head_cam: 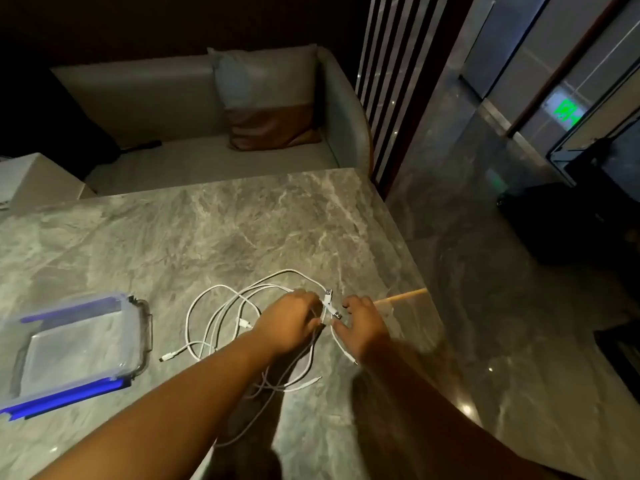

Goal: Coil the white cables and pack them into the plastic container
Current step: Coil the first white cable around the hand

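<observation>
- Progress: early. No coil has been formed; the white cables point(187, 320) are spread in loose, overlapping loops on the surface point(207, 230), toward its near right part.
- Nothing packed: no cable is seen in the plastic container point(147, 327), which sits by the near left edge, apart from the tangle. Whether a lid is on cannot be told.
- Left hand point(291, 323): fingers curled round a gathered bunch of strands at the right side of the tangle.
- Right hand point(365, 325): fingers set around the plug ends point(329, 299), just beside the left hand; whether a pinch is closed cannot be told.
- Left to do, as judged: strands separated, each one wound, coils moved across to the container, container shut if a lid is to be used.
- Edges: both hands are close to the right edge, and one cable tail runs toward the near edge under the left forearm, so a slide-off is possible.
- A tan rod point(401, 296) sticks out at the right edge, just beside the right hand; a snag risk.
- Room: a wide bare stretch is available from the middle to the far edge for laying coils.
</observation>
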A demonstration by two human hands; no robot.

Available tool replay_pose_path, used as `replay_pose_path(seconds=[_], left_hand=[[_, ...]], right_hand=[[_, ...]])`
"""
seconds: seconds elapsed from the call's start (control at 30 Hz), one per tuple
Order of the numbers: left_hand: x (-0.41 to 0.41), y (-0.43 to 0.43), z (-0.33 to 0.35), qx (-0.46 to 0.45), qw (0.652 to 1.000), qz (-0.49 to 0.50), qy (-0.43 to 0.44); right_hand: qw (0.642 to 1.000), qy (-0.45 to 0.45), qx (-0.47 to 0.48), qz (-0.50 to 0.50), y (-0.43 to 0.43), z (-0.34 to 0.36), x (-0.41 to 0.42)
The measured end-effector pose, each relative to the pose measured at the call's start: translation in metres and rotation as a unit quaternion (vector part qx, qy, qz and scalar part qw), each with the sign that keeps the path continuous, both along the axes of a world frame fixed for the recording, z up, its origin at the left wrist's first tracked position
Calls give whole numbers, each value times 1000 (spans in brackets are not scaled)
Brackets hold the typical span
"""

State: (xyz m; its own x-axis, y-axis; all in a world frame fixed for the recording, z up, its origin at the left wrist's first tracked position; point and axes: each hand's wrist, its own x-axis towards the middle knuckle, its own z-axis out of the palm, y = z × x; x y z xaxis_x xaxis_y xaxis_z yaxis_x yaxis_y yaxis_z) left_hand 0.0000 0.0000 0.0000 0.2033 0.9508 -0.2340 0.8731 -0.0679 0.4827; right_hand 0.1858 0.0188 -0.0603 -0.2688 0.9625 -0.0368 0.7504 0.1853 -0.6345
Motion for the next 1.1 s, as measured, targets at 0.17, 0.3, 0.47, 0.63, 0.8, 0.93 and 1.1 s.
replay_pose_path(seconds=[0.17,0.3,0.47,0.63,0.8,0.93,1.1], left_hand=[[8,18,-6,-19,1000,-3,-10],[11,27,-13,-25,999,-13,-16],[14,34,-16,-19,1000,-10,-15],[13,29,-18,-5,1000,14,-16],[16,14,-7,33,997,52,-37],[15,2,9,40,982,151,-105],[11,-17,30,44,939,281,-192]], right_hand=[[1000,-7,-4,-13,5,-13,4],[999,-40,-18,3,10,-9,6],[999,-27,-35,-14,13,-1,8],[998,39,-45,-21,10,14,6],[997,71,-19,-22,5,28,5],[996,92,18,0,-1,50,3],[989,140,52,17,-10,76,-12]])
